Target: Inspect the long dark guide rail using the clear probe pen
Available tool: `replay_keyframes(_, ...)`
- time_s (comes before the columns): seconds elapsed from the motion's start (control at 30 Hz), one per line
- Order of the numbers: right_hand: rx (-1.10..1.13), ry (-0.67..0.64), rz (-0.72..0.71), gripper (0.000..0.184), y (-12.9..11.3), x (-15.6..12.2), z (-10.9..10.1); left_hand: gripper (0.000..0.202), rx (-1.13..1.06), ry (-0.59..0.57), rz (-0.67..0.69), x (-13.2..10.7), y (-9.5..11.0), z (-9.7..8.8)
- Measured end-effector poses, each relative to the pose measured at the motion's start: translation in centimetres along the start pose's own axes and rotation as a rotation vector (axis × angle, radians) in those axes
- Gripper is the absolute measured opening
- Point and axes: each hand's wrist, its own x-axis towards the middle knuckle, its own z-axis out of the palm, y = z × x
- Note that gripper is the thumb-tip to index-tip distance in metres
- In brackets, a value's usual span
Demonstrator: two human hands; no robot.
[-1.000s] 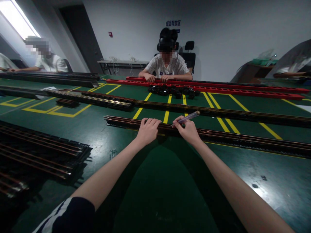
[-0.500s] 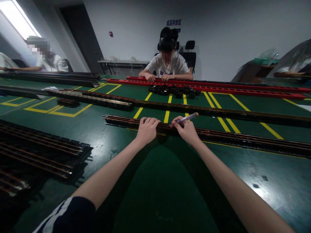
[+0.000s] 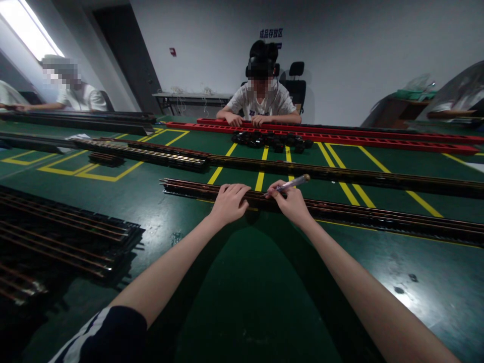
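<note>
Green table (image 3: 151, 217), resting left hand (image 3: 229, 204) on dark rail (image 3: 359, 210) (gripping? can't tell), pinching pen-ish tool (image 3: 293, 183) there in right hand (image 3: 292, 204)

The left hand (image 3: 229, 204) rests on a long dark rail (image 3: 378, 215); the right hand (image 3: 292, 202) grips a slim, clear-handled tool (image 3: 290, 184) tilted over that rail. Beyond the rail lie small black parts (image 3: 280, 143), then red strips (image 3: 340, 141), then a seated person (image 3: 260, 103).

Dim overall, blown-out panel (image 3: 28, 25) at upper left, glare on green tabletop (image 3: 378, 275), stretched edges
</note>
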Motion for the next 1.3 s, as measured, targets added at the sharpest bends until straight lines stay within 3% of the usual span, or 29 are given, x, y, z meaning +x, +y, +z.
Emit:
replay_keyframes(0.5,0.032,0.021,0.004,0.019,-0.35,-0.17,-0.04,0.033,0.088,-0.008,-0.010,0.20,0.22,0.23)
replay_keyframes(0.87,0.075,0.203,0.010,0.028,0.30,-0.23,-0.29,0.034,0.071,-0.012,-0.024,0.18,0.27,0.31)
replay_keyframes(1.3,0.088,0.166,0.003,0.023,0.44,-0.17,-0.38,0.034,0.073,-0.019,-0.028,0.16,0.16,0.30)
